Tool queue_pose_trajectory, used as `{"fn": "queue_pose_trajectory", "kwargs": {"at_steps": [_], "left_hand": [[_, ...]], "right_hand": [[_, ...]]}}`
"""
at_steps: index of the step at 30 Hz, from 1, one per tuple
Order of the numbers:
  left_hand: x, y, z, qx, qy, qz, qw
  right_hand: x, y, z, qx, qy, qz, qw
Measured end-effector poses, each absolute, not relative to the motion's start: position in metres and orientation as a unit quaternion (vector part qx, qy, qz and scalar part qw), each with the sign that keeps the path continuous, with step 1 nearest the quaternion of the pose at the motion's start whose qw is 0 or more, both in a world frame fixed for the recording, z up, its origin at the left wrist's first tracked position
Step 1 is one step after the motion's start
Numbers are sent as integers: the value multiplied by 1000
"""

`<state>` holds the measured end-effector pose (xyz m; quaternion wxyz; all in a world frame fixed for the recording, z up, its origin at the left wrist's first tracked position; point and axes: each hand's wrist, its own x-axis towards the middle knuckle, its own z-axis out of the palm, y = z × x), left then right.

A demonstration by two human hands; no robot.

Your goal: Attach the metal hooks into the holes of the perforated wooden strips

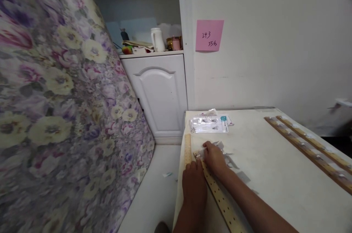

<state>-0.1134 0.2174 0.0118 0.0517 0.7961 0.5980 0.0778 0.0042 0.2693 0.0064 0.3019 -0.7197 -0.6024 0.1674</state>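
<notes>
In the head view, the perforated strip (220, 199) slants between both hands on the white table (269, 148); left hand (194, 181) presses its far end, right hand (214, 156) curls beside it, grasp unclear. A pink note (209, 35) marks the wall (264, 42).

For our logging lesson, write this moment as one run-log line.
left hand: at pale perforated wooden strip | right hand: near strip's far end | both grips: unclear | beyond: flat clear plastic packaging

- Bare left hand (194, 183), palm down, fingers forward, near the white surface's (277, 163) left edge.
- Bare right hand (215, 157), fingers bent, forearm slanting.
</notes>
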Motion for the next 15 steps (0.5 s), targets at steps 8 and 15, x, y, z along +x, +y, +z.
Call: {"fn": "queue_pose_trajectory", "kwargs": {"at_steps": [8, 15], "left_hand": [[-114, 218, 13, 798, 595, 83, 48], [-112, 218, 18, 798, 595, 79, 44]], "right_hand": [[5, 250, 18, -704, -639, 126, 283], [-1, 224, 12, -659, -702, 92, 253]]}}
